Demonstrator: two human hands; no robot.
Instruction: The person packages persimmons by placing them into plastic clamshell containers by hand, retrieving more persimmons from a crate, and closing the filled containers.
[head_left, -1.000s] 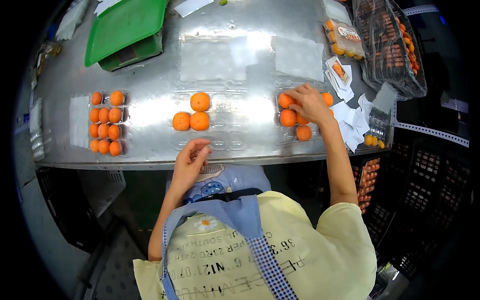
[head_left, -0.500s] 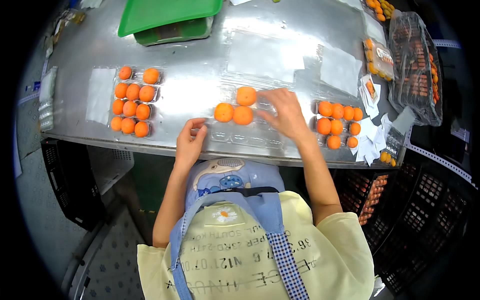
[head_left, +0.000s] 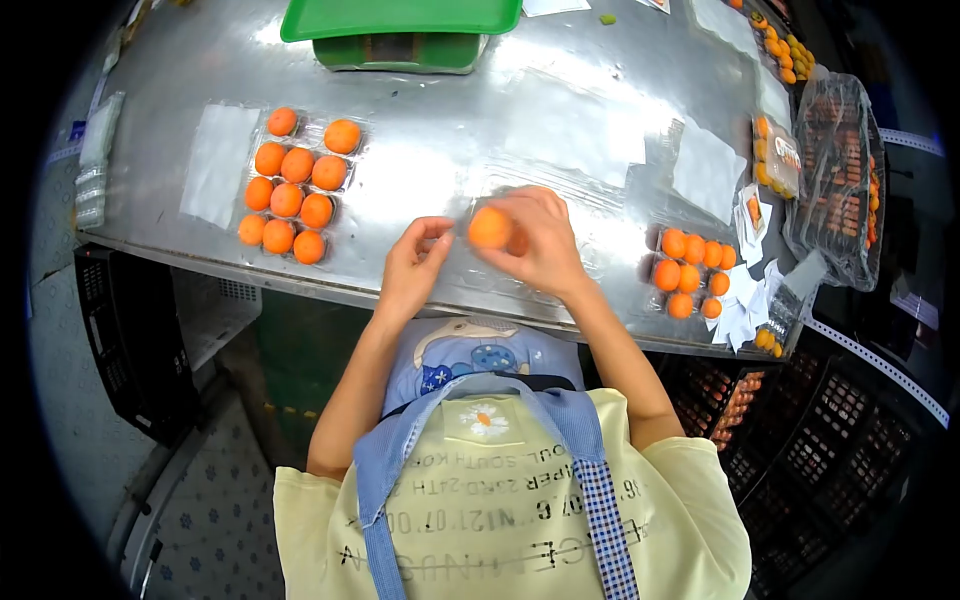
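Observation:
At the middle of the metal table, my right hand (head_left: 543, 243) is closed around an orange (head_left: 489, 228), with its thumb below and its fingers above. Part of a second orange (head_left: 519, 241) shows behind the first, under the hand. Beneath them a clear plastic tray (head_left: 578, 262) is mostly covered by the hand and hard to make out. Just left of the orange is my left hand (head_left: 412, 264), its fingers loosely bent and thumb apart, with nothing in it.
To the left stands a clear tray of several oranges (head_left: 287, 202); a smaller group of oranges (head_left: 690, 278) is at right beside paper slips (head_left: 740, 310). A green scale (head_left: 400, 20) stands at the back. A plastic-wrapped crate (head_left: 835, 170) is at the far right.
My right hand has moved left and closed over the oranges in the middle. My left hand has come up closer to them. The whole view has shifted slightly.

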